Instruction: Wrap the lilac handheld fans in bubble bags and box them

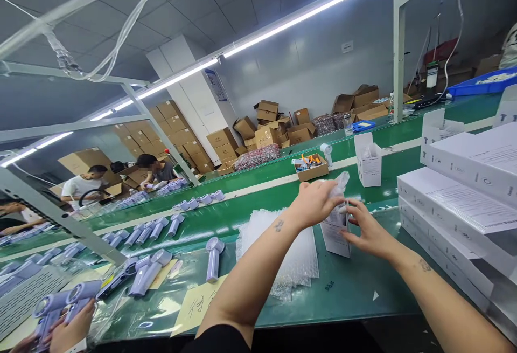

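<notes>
My left hand (317, 202) is closed on a clear bubble-wrap bag (343, 179) at the mouth of a small white box (334, 239). What the bag holds is mostly hidden. The box stands a little tilted on the green bench. My right hand (365, 229) grips the box from its right side, fingers near the top edge and thumb lower down. Left of the box lies a pile of flat bubble-wrap bags (297, 258), partly behind my left forearm. A lavender handheld fan (214, 258) lies farther left.
White boxes (444, 223) are stacked at the right. An upright open box (368, 161) and a carton of small parts (311, 167) stand beyond my hands. At lower left, another person's hands (72, 326) hold lavender fans. Several more fans line the belt (238, 207).
</notes>
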`<state>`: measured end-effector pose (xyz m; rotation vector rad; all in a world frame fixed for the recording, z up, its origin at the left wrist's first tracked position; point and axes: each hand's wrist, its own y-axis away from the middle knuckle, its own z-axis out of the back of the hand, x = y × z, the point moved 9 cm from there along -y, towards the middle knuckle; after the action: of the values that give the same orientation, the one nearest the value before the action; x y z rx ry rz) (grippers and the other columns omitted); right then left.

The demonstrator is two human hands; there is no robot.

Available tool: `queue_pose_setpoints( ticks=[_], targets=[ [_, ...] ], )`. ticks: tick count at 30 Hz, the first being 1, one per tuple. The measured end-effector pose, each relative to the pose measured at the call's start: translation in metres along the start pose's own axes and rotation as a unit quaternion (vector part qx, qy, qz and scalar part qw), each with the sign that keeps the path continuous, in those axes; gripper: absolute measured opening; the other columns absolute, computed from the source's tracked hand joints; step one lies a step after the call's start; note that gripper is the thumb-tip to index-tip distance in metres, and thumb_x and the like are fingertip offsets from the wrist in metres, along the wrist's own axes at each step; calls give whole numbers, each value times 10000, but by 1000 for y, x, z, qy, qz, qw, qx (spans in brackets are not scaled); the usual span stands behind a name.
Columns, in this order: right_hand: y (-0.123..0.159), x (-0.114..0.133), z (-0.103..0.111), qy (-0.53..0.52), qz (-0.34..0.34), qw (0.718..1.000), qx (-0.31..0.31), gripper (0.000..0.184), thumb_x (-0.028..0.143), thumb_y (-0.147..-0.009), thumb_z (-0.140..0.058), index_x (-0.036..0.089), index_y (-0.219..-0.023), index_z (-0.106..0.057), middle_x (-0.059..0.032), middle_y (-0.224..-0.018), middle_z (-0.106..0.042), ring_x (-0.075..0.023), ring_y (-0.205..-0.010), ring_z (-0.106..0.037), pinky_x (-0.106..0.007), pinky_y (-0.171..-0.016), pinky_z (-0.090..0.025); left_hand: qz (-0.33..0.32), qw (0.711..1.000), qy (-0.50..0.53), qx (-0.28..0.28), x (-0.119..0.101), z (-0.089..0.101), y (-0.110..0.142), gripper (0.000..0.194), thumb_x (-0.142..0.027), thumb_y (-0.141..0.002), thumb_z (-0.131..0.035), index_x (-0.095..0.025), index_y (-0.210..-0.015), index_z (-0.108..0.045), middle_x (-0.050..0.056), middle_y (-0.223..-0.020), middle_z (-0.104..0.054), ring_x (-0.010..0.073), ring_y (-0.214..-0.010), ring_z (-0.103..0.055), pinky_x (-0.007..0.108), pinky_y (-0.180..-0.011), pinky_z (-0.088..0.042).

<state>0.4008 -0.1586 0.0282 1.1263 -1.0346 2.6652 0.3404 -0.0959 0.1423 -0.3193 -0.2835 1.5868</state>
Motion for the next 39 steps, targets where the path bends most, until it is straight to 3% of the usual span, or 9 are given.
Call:
queue_pose_setpoints(
  ticks=[7, 12, 15, 18, 23, 26, 29, 34, 39],
  targets=[
    [-2, -1, -16, 37, 7, 999, 5, 591, 238, -759, -602, 288, -1243, -266, -127, -1382, -234, -307, -1286, -351, -510, -991, -392, 7, 993, -58, 107, 10, -47, 29, 390, -463, -932, -279, -297, -1077, -600, 54, -1015, -667, 343, -1295, -303, 646, -1004, -108],
    [-8, 0, -18, 36, 3, 999, 10, 594, 188, -741, -556, 257, -1226, -219, -129, -1183, -448, -290, -1101, -518, -500, -894, -458, 22, 991, -63, 112, 0, -62, 19, 582, -644, -845, -313, -231, -1093, -641, 106, -1032, -662, 383, -1305, -275, 653, -1039, 16],
    [-20, -1, -11, 16, -8, 999, 29, 664, 232, -711, -609, 242, -1242, -210, -135, -1165, -480, -286, -1052, -554, -478, -869, -475, 10, 992, -67, 104, -8, -49, 16, 644, -688, -784, -404, -178, -1090, -653, 151, -1016, -664, 397, -1324, -243, 644, -1048, 63],
    [-51, -14, 5, -5, -41, 999, 36, 700, 267, -683, -652, 243, -1247, -239, -133, -1193, -494, -294, -1058, -554, -452, -866, -475, 23, 1000, -17, -6, -1, 1, 29, 586, -633, -795, -470, -234, -1209, -581, 122, -1184, -608, 387, -1347, -201, 637, -1061, 7],
    [-132, -79, 34, -2, -155, 987, -33, 739, 175, -592, -630, 224, -1223, -249, -68, -990, -544, -247, -823, -602, -380, -721, -493, 194, 952, 152, -183, 104, 48, 131, 291, -398, -878, -471, -257, -1062, -648, 68, -1058, -667, 244, -1104, -533, 402, -1001, -351],
    [-175, -123, 31, -99, -182, 976, -66, 749, 111, -514, -594, 243, -1175, -266, -32, -935, -522, -207, -755, -581, -304, -607, -483, 412, 871, 126, -235, 207, 33, 236, 293, -449, -810, -523, -215, -898, -675, 90, -999, -674, 262, -992, -590, 378, -918, -415],
    [-197, -161, 17, -150, -217, 962, -71, 723, 97, -465, -571, 259, -1117, -304, 9, -847, -515, -189, -661, -558, -283, -514, -462, 584, 800, 10, -137, 275, 0, 328, 431, -489, -823, -411, -150, -971, -632, 156, -1040, -638, 319, -1048, -561, 425, -915, -405],
    [-198, -176, 6, -160, -243, 953, -84, 708, 81, -462, -522, 246, -1137, -385, 22, -770, -550, -191, -641, -560, -280, -507, -461, 678, 723, -130, 18, 296, -36, 397, 693, -584, -780, -413, -91, -1267, -418, 257, -1135, -544, 414, -1048, -547, 479, -813, -426],
    [-168, -141, 32, -121, -265, 933, -211, 635, 131, -591, -553, 221, -1201, -399, -123, -1197, -491, -275, -1072, -493, -358, -772, -473, 725, 686, -49, -28, 294, -27, 405, 550, -408, -777, -480, -134, -1247, -398, 159, -900, -642, 333, -840, -635, 401, -701, -458]
  ],
)
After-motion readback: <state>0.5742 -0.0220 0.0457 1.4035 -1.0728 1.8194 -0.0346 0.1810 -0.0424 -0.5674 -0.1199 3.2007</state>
